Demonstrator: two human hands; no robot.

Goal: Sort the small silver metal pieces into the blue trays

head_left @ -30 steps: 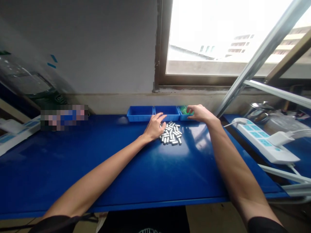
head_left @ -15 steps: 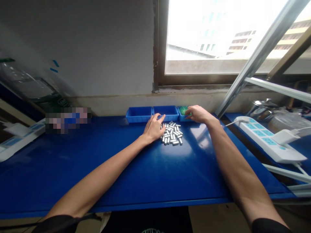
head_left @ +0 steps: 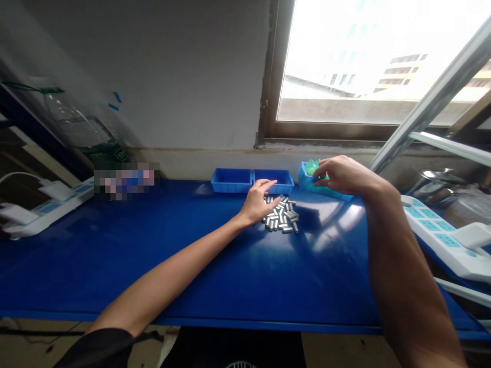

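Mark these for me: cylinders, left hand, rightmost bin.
Cylinders (head_left: pixel 283 217), head view: middle of the pile.
Left hand (head_left: pixel 257 203), head view: back of the hand.
Rightmost bin (head_left: pixel 309 187), head view: outer wall.

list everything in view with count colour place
table: one, blue, centre
metal pieces: many, silver, heaped mid-table
bins: three, blue, table's back
green stuff: count unclear, green, in rightmost bin
power strips: two, white, one each side
bottle: one, clear and green, back left
blurred item: one, pink and blue, back left
tape strips: two, blue, on the wall
window: one, brown-framed, back right
frame: one, silver, right
pot: one, silver, far right
left hand: one, at the metal pieces
right hand: one, over the rightmost bin
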